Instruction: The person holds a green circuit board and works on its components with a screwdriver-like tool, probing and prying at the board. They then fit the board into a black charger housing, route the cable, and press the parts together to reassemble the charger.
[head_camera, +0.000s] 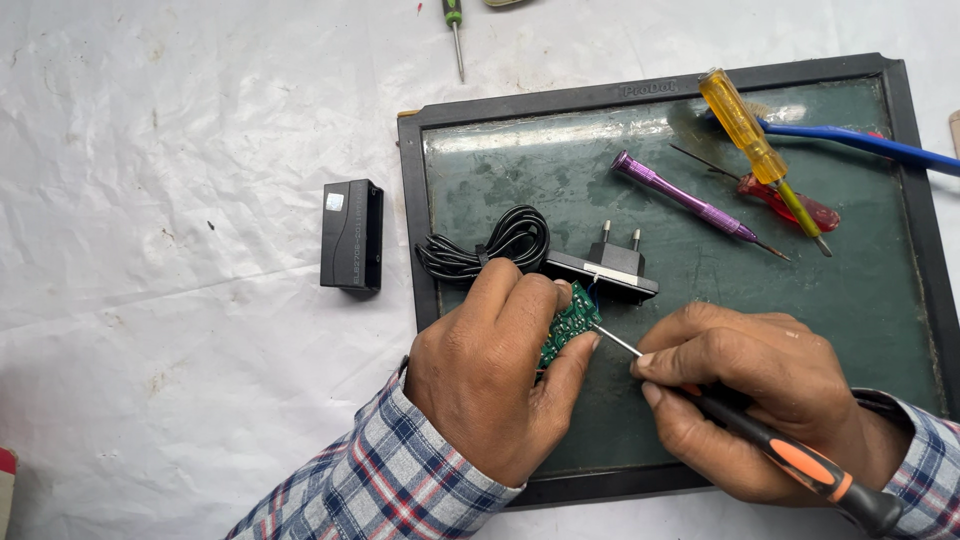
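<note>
White crumpled sheeting is covering the desk (150, 330), a dark framed mat (700, 420) lying on it; the left hand (490, 380) is pinching a green circuit board (568, 325) at the mat's 7 o'clock; the right hand (770, 400) is gripping an orange-and-black screwdriver (800, 460), tip touching the board; bracing the board steadily and pressing lightly seems wisest; the plug housing (610, 268) is sitting at 12 o'clock of the board.

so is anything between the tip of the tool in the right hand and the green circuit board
Nothing visible. The right hand holds a black-and-orange-handled tool whose thin metal shaft runs straight to the edge of the small green circuit board, held in the left hand. The left thumb sits just below the tip, not across it.
</note>
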